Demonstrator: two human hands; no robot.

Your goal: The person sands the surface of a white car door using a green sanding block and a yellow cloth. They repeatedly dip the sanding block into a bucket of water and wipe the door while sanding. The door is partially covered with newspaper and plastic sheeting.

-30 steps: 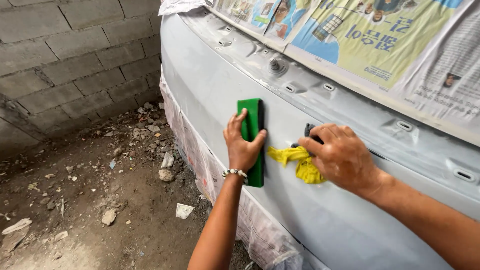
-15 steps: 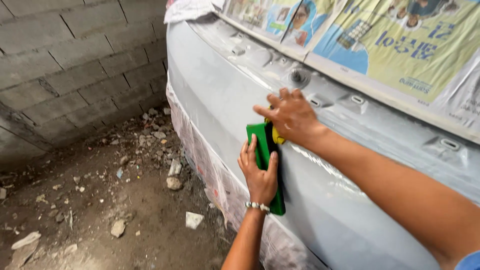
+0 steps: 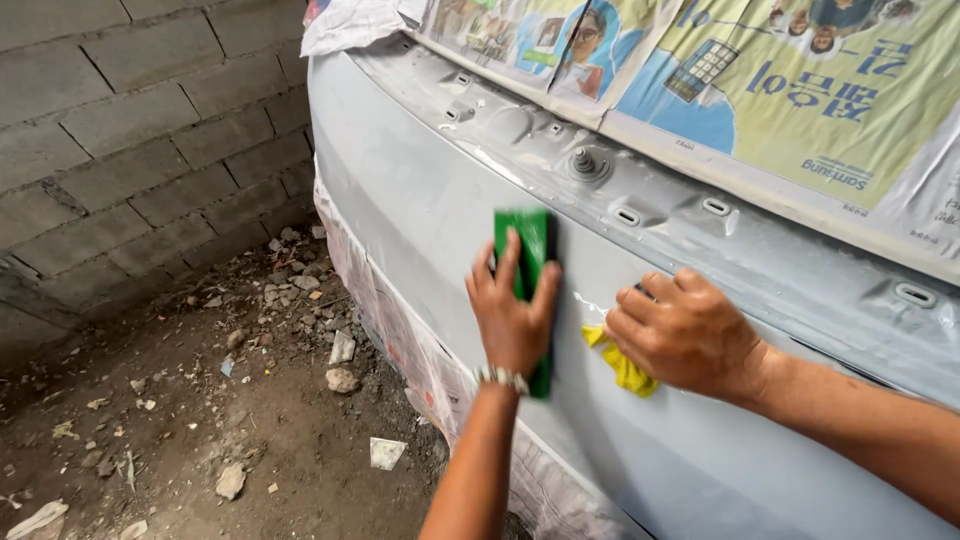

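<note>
1. No vessel shows here; the landmark is the grey primed car panel (image 3: 420, 190), with newspaper sheets (image 3: 800, 90) taped along its upper edge and more paper (image 3: 400, 340) hanging below it.
2. The green sanding block (image 3: 527, 262) stands upright, pressed flat against the panel's face.
3. The left hand (image 3: 512, 318) reaches up from below, fingers (image 3: 507, 262) spread narrow over the block and holding it to the panel.
4. The right hand (image 3: 685, 335), just beside the block on the panel, has its fingers curled around a yellow cloth (image 3: 625, 365).
5. Rubble (image 3: 340, 380) lies on the dirt floor (image 3: 180, 430) below the panel, by a block wall (image 3: 130, 130).
</note>
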